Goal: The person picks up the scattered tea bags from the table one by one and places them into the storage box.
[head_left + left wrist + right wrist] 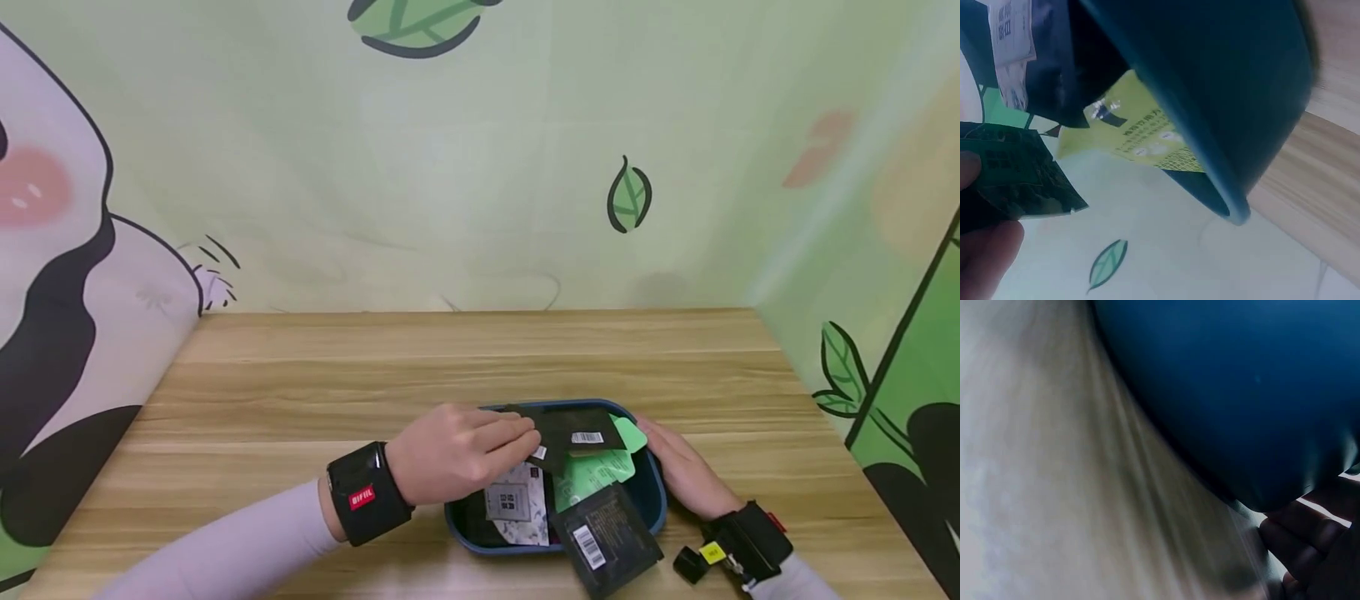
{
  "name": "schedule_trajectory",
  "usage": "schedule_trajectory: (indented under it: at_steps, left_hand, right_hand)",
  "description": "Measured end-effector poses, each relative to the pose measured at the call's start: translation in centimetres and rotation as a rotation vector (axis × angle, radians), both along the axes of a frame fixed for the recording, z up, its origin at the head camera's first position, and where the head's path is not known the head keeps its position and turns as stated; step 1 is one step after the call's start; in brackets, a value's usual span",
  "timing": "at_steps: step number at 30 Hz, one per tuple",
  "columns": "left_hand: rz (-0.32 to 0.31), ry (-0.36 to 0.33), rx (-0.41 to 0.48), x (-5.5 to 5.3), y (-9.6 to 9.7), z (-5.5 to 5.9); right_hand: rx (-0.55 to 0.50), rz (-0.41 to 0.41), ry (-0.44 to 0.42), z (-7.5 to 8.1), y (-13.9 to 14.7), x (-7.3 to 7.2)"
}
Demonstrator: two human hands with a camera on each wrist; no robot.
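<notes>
A blue bin [656, 500] full of flat packets stands on the table. My left hand [465, 450] reaches over its left side and pinches a dark packet [1022, 172] between thumb and fingers. Beside that lie another black packet [596, 421] with a barcode, a light green packet [592, 475] and a white-and-grey patterned packet [528, 508]. One more black packet [611, 537] leans out over the front rim. My right hand [690, 467] rests against the bin's right outer wall, its fingers [1297, 534] touching the blue side.
The wooden table [337, 367] surrounds the bin and meets a light green printed backdrop [487, 167] at the back. Inside the bin, a yellow-green packet [1147, 128] with dark print shows in the left wrist view.
</notes>
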State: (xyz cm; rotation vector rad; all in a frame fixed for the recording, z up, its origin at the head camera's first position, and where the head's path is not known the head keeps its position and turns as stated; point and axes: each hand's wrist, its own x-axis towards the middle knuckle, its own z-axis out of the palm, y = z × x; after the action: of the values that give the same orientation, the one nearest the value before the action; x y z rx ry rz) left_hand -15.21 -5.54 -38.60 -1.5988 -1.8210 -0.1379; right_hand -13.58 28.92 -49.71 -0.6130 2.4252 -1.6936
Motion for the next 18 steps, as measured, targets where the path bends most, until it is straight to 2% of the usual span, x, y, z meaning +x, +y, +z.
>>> schedule_trajectory:
  at_steps: [2, 5, 8, 13, 18]
  left_hand:
    - [-0.011, -0.065, 0.001, 0.2, 0.1, 0.0]
    - [-0.019, -0.201, 0.012, 0.4, -0.3, -0.1]
    - [-0.016, -0.285, 0.029, 0.6, -0.8, 0.0]
    - [0.004, -0.327, 0.044, 0.4, -1.7, -0.2]
    - [0.035, -0.357, 0.061, 0.3, -2.9, -1.0]
  right_hand:
    - [-0.006, -0.007, -0.006, 0.1, -0.1, 0.1]
    - [-0.016, -0.011, -0.01, 0.0, -0.1, 0.1]
    - [-0.007, -0.021, -0.012, 0.0, -0.1, 0.1]
    - [-0.016, -0.018, -0.017, -0.1, 0.0, 0.0]
    - [-0.017, -0.013, -0.033, 0.0, -0.1, 0.0]
